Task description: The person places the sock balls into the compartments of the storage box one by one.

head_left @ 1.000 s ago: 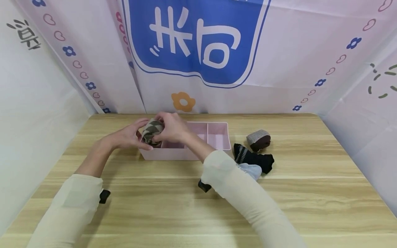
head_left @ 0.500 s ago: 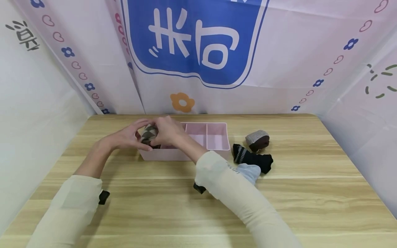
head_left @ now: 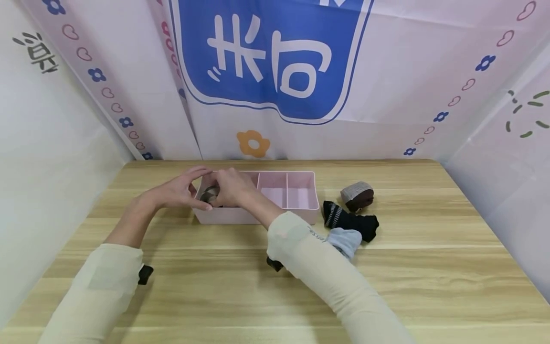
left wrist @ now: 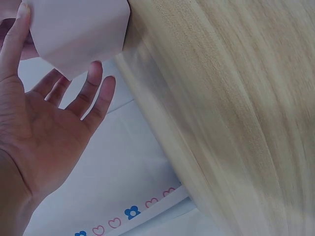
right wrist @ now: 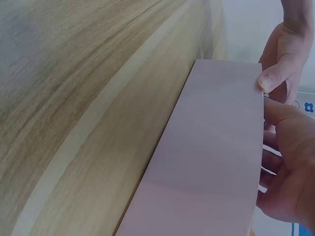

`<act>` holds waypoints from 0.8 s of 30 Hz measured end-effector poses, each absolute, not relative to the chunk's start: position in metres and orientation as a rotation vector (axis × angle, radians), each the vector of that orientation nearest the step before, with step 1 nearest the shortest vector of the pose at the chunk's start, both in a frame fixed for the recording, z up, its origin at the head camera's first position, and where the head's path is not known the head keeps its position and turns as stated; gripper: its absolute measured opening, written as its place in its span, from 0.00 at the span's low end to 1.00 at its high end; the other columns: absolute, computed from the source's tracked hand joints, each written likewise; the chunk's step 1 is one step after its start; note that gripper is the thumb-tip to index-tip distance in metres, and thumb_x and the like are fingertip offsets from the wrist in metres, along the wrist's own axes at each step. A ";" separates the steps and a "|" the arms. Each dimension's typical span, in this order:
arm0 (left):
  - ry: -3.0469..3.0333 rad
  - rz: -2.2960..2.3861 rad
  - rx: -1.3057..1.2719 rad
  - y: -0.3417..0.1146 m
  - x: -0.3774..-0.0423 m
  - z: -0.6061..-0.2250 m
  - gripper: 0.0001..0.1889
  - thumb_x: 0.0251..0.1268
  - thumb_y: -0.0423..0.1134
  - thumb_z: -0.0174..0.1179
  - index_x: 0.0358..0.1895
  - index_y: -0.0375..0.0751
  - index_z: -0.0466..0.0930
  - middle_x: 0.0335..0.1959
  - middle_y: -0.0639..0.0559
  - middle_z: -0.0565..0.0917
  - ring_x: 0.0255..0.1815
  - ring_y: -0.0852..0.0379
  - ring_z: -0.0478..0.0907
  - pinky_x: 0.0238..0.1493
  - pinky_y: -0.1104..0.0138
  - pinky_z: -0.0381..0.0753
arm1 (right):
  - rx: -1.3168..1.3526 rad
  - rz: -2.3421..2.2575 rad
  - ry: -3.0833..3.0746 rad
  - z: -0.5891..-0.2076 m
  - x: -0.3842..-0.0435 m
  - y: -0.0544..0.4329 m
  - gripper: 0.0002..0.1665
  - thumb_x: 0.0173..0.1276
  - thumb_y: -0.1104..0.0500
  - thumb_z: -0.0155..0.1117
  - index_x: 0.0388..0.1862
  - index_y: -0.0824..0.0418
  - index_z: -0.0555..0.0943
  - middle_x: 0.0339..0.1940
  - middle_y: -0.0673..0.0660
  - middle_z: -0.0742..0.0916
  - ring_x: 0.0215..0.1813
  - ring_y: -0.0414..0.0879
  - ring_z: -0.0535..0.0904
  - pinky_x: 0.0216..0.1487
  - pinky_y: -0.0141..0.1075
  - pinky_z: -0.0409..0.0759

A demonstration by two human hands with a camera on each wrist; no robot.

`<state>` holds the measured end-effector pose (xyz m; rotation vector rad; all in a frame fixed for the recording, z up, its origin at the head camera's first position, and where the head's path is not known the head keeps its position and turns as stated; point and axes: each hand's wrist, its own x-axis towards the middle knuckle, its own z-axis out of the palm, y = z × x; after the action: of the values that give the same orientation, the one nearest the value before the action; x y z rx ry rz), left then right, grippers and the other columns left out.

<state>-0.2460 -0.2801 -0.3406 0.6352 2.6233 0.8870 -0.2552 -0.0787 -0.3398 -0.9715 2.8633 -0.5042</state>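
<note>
A long pink divided box (head_left: 258,216) stands near the table's back edge. My left hand (head_left: 178,190) holds its left end, thumb on the front rim (left wrist: 22,10) and fingers reaching behind the end wall. My right hand (head_left: 234,187) reaches down into the leftmost compartment and grips a rolled sock (head_left: 209,194) in a brown and beige check. Most of that sock is hidden by the fingers and the front wall. In the right wrist view the box's long outer wall (right wrist: 206,128) hides the right fingertips.
Right of the box lie a grey and dark brown rolled sock (head_left: 358,196), a black sock (head_left: 354,223) with pale stripes, and a light blue sock (head_left: 345,240) partly behind the right sleeve. Printed cloth walls (head_left: 386,95) border the wooden table (head_left: 429,267).
The checked sock has sunk from above the rim into the leftmost compartment, with my right hand following it down. My left hand has stayed at the box's end.
</note>
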 end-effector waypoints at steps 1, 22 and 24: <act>2.622 0.886 0.632 -0.280 -0.246 -0.341 0.56 0.57 0.44 0.78 0.81 0.29 0.50 0.81 0.31 0.51 0.43 0.48 0.75 0.45 0.59 0.76 | -0.975 -0.509 2.861 -0.341 -0.256 -0.078 0.27 0.60 0.45 0.81 0.58 0.47 0.85 0.45 0.44 0.87 0.45 0.40 0.79 0.41 0.36 0.78; 2.627 0.857 0.626 -0.281 -0.247 -0.341 0.57 0.56 0.43 0.78 0.82 0.30 0.49 0.81 0.29 0.49 0.48 0.45 0.76 0.47 0.58 0.76 | -1.163 -0.843 2.654 -0.316 -0.250 -0.009 0.31 0.61 0.54 0.79 0.62 0.63 0.83 0.57 0.58 0.88 0.59 0.51 0.83 0.59 0.39 0.80; 2.631 0.856 0.624 -0.281 -0.247 -0.341 0.57 0.56 0.44 0.78 0.82 0.31 0.49 0.81 0.29 0.49 0.48 0.45 0.77 0.47 0.58 0.76 | -1.155 -0.846 2.664 -0.312 -0.249 0.007 0.31 0.62 0.55 0.78 0.62 0.64 0.83 0.58 0.59 0.88 0.60 0.53 0.82 0.60 0.40 0.80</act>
<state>-0.2474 -0.2806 -0.3415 0.6237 2.6306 0.8562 -0.2490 0.0072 -0.3116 -1.1547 2.6637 -0.8462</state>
